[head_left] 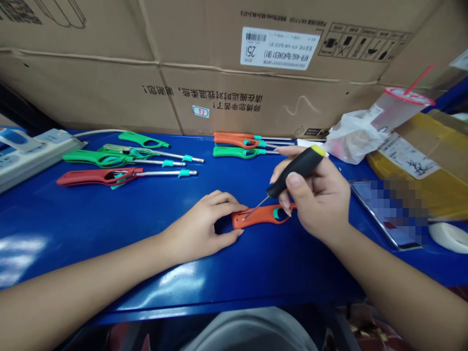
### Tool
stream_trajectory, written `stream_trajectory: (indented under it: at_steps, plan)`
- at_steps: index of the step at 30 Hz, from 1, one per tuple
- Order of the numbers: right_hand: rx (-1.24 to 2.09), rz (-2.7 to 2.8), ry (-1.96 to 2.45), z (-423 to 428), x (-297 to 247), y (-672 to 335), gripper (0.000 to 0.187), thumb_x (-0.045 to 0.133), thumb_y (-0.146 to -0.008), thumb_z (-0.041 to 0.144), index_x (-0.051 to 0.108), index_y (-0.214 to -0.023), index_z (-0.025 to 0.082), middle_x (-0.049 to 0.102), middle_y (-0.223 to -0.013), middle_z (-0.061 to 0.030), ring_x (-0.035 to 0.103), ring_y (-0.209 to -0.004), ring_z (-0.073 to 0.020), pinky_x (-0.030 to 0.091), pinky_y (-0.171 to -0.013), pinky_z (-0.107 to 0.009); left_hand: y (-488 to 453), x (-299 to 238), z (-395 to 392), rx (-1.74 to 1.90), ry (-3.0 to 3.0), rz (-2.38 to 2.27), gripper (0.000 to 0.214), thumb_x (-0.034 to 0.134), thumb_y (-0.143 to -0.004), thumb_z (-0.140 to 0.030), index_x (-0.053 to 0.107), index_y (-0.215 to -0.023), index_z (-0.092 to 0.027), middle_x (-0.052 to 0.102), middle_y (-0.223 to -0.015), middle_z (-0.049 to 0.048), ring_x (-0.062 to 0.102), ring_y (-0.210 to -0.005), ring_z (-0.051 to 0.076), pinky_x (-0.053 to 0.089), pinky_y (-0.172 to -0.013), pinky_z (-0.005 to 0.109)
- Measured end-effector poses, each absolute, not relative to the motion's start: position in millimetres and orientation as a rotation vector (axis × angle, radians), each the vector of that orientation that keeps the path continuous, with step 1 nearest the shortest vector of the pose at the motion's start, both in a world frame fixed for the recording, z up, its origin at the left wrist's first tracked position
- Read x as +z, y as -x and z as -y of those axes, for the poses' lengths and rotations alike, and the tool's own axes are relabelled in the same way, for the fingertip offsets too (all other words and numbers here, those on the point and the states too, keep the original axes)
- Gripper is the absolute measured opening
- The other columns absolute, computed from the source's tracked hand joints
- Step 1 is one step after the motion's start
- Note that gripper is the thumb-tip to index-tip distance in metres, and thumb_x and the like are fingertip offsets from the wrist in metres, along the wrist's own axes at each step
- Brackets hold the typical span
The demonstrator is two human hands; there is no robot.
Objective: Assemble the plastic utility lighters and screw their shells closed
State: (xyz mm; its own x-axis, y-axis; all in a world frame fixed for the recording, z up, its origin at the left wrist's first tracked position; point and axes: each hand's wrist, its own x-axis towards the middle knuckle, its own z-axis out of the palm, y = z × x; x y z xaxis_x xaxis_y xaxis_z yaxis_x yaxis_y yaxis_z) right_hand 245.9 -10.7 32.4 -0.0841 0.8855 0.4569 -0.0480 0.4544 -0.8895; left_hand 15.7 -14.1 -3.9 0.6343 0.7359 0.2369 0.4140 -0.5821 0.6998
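While the left hand (204,222) pinches the handle end of the orange lighter (256,218) between thumb and forefinger, the right hand (320,195) holds the black grip of the screwdriver (296,171) with closed fingers. The lighter lies flat on the blue table (146,263), between the front edge and the cardboard box (109,87) standing along the back. Bare blue surface extends from the left hand toward the red lighter (84,177) and down to the front edge. On the right, the phone (373,209) lies just beside the right hand, limiting lateral room.

The right hand conceals the orange lighter's far end beyond the trigger opening. The screwdriver tip meets the handle near a small hole; whether it is seated cannot be determined. Pixelation masks part of the phone, and the left picture edge cuts off the power strip (40,153).

The box's white label (280,48) is inverted and reads "KFR-46G/BpR3AES1 (B1)" and "25". Inverted Chinese print, including "师傅您辛苦了!", appears below; the finer label text is illegible.
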Motion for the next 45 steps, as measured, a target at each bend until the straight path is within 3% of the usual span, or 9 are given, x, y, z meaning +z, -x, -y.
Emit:
stream_trajectory:
  at_steps: [8, 27, 33, 37, 41, 45]
  plan:
    - [0.873, 1.646, 0.787, 19.8, 34.9, -247.9, 0.026, 0.069, -0.099, 0.042, 0.066, -0.124, 0.033, 0.072, -0.09, -0.0015, 0.069, -0.069, -0.0158, 0.065, -0.068, -0.034, -17.9, -8.6, 17.6, 0.748, -2.265, -0.877, 0.031, 0.079, -0.09, -0.028, 0.076, -0.12, -0.022, 0.075, -0.111, 0.0077, 0.067, -0.104, 0.024, 0.051, -0.098, 0.036]
    - [0.924, 1.706, 0.789, 23.3, 27.8, -247.9, 0.03, 0.072, -0.097, 0.038, 0.067, -0.127, 0.034, 0.072, -0.091, -0.0004, 0.063, -0.062, -0.0126, 0.061, -0.057, -0.027, -18.2, -10.6, 17.6, 0.761, -2.297, -0.868, 0.032, 0.08, -0.09, -0.031, 0.076, -0.121, -0.021, 0.075, -0.11, 0.0071, 0.067, -0.102, 0.023, 0.049, -0.098, 0.036]
    - [0.933, 1.678, 0.793, 23.6, 27.4, -244.9, 0.043, 0.076, -0.094, 0.033, 0.064, -0.135, 0.036, 0.074, -0.093, 0.0001, 0.066, -0.065, -0.0138, 0.062, -0.057, -0.027, -18.3, -10.4, 17.0, 0.767, -2.28, -0.872, 0.031, 0.081, -0.089, -0.032, 0.078, -0.118, -0.023, 0.076, -0.109, 0.0072, 0.067, -0.1, 0.024, 0.05, -0.097, 0.037]
    - [0.813, 1.7, 0.667, 19.5, 25.6, -246.7, 0.055, 0.078, -0.092, 0.023, 0.06, -0.14, 0.04, 0.076, -0.112, -0.0008, 0.075, -0.084, -0.0171, 0.065, -0.063, -0.028, -18.7, -11.0, 16.8, 0.776, -2.309, -0.846, 0.03, 0.08, -0.09, -0.03, 0.077, -0.119, -0.022, 0.075, -0.108, 0.0063, 0.067, -0.1, 0.023, 0.05, -0.096, 0.036]
    - [0.749, 1.887, 0.488, 14.2, 27.8, -255.3, 0.061, 0.065, -0.098, 0.019, 0.051, -0.156, 0.032, 0.068, -0.142, -0.0072, 0.076, -0.096, -0.0191, 0.066, -0.064, -0.029, -18.6, -9.8, 19.4, 0.731, -2.375, -0.857, 0.027, 0.078, -0.093, -0.026, 0.074, -0.119, -0.02, 0.072, -0.112, 0.0053, 0.065, -0.104, 0.022, 0.048, -0.096, 0.037]
    - [0.583, 1.978, 0.443, 8.8, 32.7, -257.0, 0.062, 0.065, -0.097, 0.014, 0.053, -0.154, 0.034, 0.068, -0.145, -0.0043, 0.076, -0.102, -0.0199, 0.068, -0.071, -0.032, -18.4, -7.6, 23.7, 0.692, -2.483, -0.877, 0.028, 0.075, -0.095, -0.027, 0.073, -0.121, -0.019, 0.07, -0.111, 0.0054, 0.063, -0.104, 0.023, 0.046, -0.093, 0.039]
